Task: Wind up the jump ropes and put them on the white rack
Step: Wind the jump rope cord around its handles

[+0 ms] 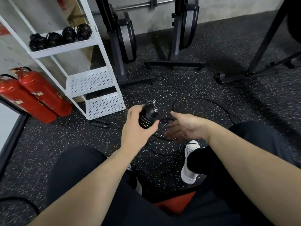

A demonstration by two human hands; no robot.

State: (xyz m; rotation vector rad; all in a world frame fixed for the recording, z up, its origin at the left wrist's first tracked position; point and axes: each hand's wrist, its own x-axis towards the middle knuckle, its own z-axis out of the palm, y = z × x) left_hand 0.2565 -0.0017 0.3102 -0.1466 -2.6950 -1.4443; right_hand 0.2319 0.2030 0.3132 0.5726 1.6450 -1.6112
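- As I sit low over the speckled floor (211,98), two red fire extinguishers (35,97) lie at far left, beside the white rack (96,82).
- On the rack's upper shelf, four wound jump ropes (60,37) sit in a row; the two lower shelves I can see hold nothing.
- Another pair of rope handles (99,123) lies on the floor at the rack's foot.
- My left hand (138,129) grips the handles of the jump rope (148,115) I am winding, cord already coiled round them.
- The bundle's long axis stands nearly upright, its top leaning slightly away from me.
- My right hand (184,128) is spread wide, palm turned leftward, with loose cord (203,101) trailing under it; whether it touches the cord I cannot tell.
- To wind well, I judge I should feed cord through the right hand under light tension and lay each turn snug beside the last.
- The remaining cord loops over the floor toward my white shoe (189,170), where it could snag.
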